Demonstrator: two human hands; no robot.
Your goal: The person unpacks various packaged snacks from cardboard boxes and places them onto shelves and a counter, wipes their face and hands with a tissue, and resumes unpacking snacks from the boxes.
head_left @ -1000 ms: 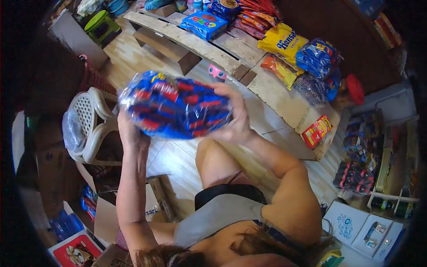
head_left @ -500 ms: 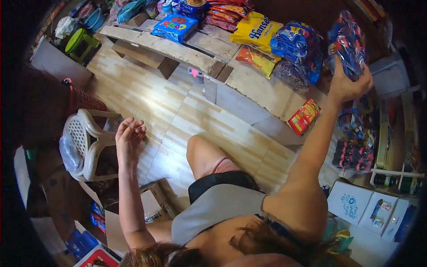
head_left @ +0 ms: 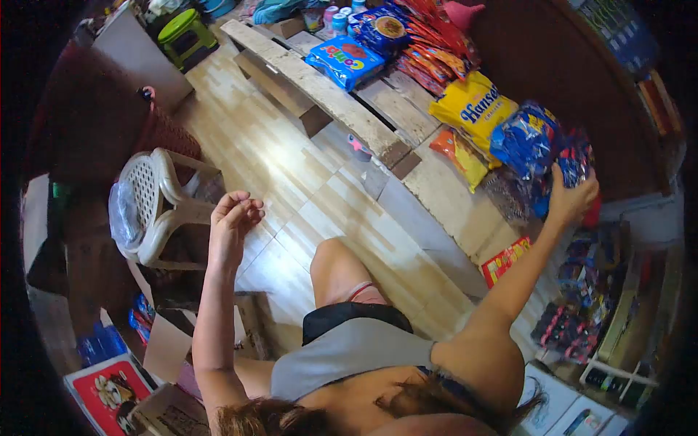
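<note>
My right hand (head_left: 574, 202) grips a clear plastic pack with blue and red wrappers (head_left: 576, 161) at the right end of the wooden bench. Another blue pack (head_left: 525, 139) sits directly beside it, partly overlapped. Close by lie a yellow Hansel crackers bag (head_left: 474, 109), an orange and yellow bag (head_left: 461, 157) and a red and yellow box (head_left: 504, 263), partly behind my right forearm. My left hand (head_left: 236, 214) is raised over the floor near a plastic stool (head_left: 171, 178). Its fingers are curled in, and nothing shows in them.
Along the slatted bench (head_left: 327, 98) are a blue Combi pack (head_left: 345, 62), a dark blue pack (head_left: 381, 30) and red-orange packs (head_left: 436, 62). A green stool (head_left: 186, 38) stands far left. Open cardboard boxes (head_left: 171, 350) are near my left elbow. Shelved goods (head_left: 571, 330) line the right.
My right hand has lowered the blue and red pack from above the bench to beside the other blue pack. The view has turned, shifting the bench rightward. My left hand stays curled.
</note>
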